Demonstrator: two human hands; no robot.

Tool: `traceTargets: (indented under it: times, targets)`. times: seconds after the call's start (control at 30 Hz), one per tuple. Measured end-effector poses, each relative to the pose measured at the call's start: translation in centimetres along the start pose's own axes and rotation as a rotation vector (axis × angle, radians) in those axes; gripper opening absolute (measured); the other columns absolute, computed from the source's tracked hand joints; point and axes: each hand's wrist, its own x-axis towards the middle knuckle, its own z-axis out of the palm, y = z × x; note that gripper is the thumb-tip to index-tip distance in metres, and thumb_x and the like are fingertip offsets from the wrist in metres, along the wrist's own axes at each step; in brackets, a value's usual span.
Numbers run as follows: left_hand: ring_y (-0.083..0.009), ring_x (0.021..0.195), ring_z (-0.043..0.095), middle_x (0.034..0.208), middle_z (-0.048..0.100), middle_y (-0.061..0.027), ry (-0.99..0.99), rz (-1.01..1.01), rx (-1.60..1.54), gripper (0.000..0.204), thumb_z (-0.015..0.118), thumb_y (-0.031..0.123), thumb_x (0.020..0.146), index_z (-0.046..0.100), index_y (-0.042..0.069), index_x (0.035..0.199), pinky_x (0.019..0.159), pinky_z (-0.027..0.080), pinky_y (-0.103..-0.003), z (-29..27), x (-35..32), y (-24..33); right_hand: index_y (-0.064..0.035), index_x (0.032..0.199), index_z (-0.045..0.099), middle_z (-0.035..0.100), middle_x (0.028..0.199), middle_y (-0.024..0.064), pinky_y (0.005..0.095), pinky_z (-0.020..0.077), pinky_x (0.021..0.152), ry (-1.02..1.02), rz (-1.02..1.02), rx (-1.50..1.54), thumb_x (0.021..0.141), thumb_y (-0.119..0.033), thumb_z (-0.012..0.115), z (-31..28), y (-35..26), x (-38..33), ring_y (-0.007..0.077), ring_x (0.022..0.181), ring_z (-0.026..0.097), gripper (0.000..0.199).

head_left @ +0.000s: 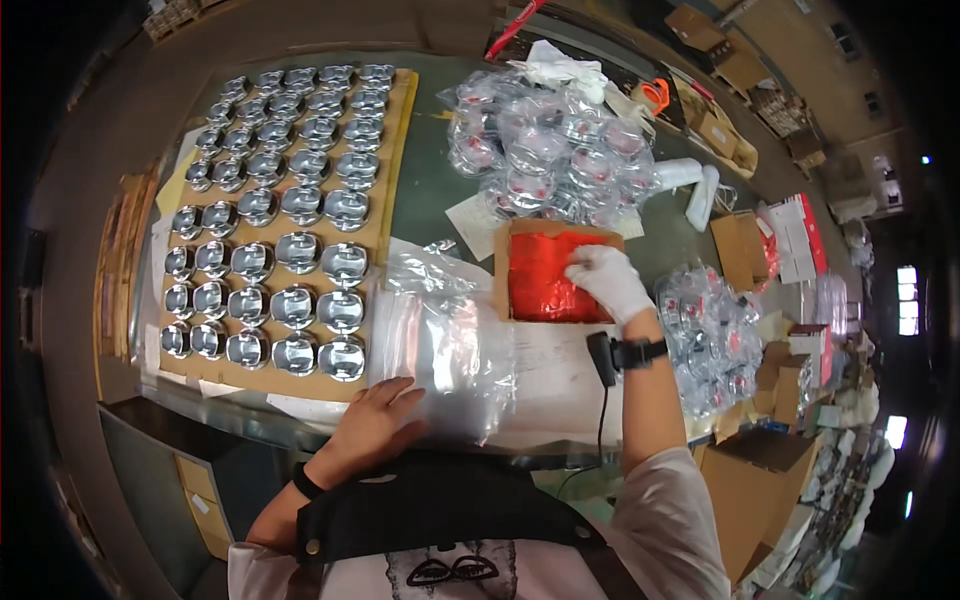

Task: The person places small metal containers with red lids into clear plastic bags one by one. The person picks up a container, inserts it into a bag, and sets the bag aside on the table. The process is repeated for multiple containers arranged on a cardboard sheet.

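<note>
My right hand [612, 281], in a white glove, reaches into a small cardboard box [503, 270] filled with shiny red plastic packets [543, 275]. Its fingers are bunched on the packets, and what they pinch is hidden. Bare and with fingers apart, my left hand [375, 422] rests at the near edge of the table. Just beside its fingertips lies a pile of clear plastic bags [450, 350]. To the left, shiny metal pistons [295, 306] stand in rows on a brown cardboard sheet [375, 215].
Bagged pistons are heaped at the far middle [540, 150] and in a second heap [710, 335] right of my right forearm. An orange tape dispenser [655, 95] lies at the back. An open carton [755, 480] stands at the lower right. A black cable [602, 430] hangs from my right wrist strap.
</note>
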Motion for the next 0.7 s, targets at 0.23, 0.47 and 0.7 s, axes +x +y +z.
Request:
traceTargets:
  times: [0.23,0.47,0.7]
  targets:
    - [-0.0344,0.107,0.061,0.121,0.061,-0.0159,-0.030,0.012,-0.106,0.043,0.070,0.021,0.084,0.058,0.005,0.122,0.092,0.048,-0.043,0.1,2.1,-0.2,0.0027,0.121,0.052,0.065,0.113,0.0225,0.0419,0.0500,0.090,-0.148,0.248,-0.051,0.065,-0.039,0.083,5.0,-4.0,3.2,0.0361,0.107,0.062,0.076]
    - [-0.0348,0.107,0.061,0.120,0.061,-0.0161,-0.059,-0.018,-0.123,0.043,0.070,0.022,0.084,0.058,0.005,0.122,0.091,0.049,-0.043,0.8,2.2,-1.0,-0.0072,0.116,0.066,0.069,0.106,0.0163,0.0384,0.0517,0.088,-0.197,0.240,-0.189,0.073,-0.021,0.076,1.6,-3.1,0.5,0.0325,0.100,0.066,0.046]
    - [-0.0354,0.107,0.061,0.119,0.061,-0.0173,-0.084,0.005,-0.101,0.044,0.070,0.024,0.085,0.058,0.005,0.122,0.091,0.049,-0.044,0.9,3.1,-1.0,0.0092,0.127,0.053,0.063,0.120,0.0253,0.0343,0.0496,0.096,0.127,0.243,0.043,0.076,-0.011,0.074,-0.8,3.5,0.8,0.0279,0.115,0.062,0.058]
